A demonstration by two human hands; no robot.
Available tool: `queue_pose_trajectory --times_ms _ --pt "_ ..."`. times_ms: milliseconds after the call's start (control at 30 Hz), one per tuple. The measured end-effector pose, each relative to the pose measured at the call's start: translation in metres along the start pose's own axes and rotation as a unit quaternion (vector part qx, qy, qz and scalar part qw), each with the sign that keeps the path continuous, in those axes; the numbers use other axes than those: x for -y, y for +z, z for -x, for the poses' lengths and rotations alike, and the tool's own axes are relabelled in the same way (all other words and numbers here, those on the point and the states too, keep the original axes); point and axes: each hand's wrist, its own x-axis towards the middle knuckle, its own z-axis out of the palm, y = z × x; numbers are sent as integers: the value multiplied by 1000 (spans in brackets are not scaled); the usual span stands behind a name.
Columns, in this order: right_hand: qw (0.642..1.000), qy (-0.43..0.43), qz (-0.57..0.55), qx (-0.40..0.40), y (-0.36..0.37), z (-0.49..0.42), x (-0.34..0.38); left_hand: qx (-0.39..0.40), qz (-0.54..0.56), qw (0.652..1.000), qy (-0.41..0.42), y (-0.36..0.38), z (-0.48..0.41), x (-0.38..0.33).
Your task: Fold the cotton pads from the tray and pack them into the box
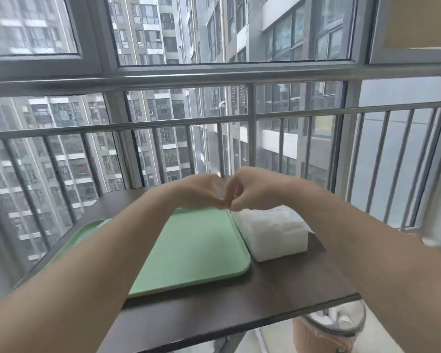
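Observation:
My left hand (201, 191) and my right hand (250, 192) meet fingertip to fingertip in the air above the far edge of the green tray (196, 245). Both have curled fingers and pinch a small pale cotton pad (222, 188) between them; most of the pad is hidden by the fingers. The part of the tray that shows is bare, and my left forearm covers its left side. A white translucent box (275, 240) holding white pads stands against the tray's right edge, just below my right hand.
Tray and box sit on a small dark brown table (278, 289). A metal railing (251, 128) and windows stand right behind it. A lined waste bin (334, 327) is on the floor under the table's near right corner.

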Motion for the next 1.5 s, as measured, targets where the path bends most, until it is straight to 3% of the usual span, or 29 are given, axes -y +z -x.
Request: queue_pose_trajectory --times_ms 133,300,700,800,933,1133,1367,1500 --pt "998 -36 -55 5 31 -30 29 -26 -37 993 -109 -14 56 44" --pt "994 -60 -93 28 67 -62 66 -42 -69 982 -171 -31 126 87" --pt "997 -45 21 64 128 -160 98 -191 47 942 -271 -27 135 196" --pt "995 -27 51 77 134 -174 97 -197 90 937 -273 -25 116 208" --pt "994 -27 54 91 144 -182 94 -151 109 942 -278 -21 93 212" --pt "994 -41 82 58 142 -174 90 -92 29 957 -272 -10 86 214" --pt "998 -32 30 38 143 -158 85 -194 69 956 -208 -4 97 206" --pt "995 11 42 84 145 -159 83 -243 131 949 -155 -8 105 205"
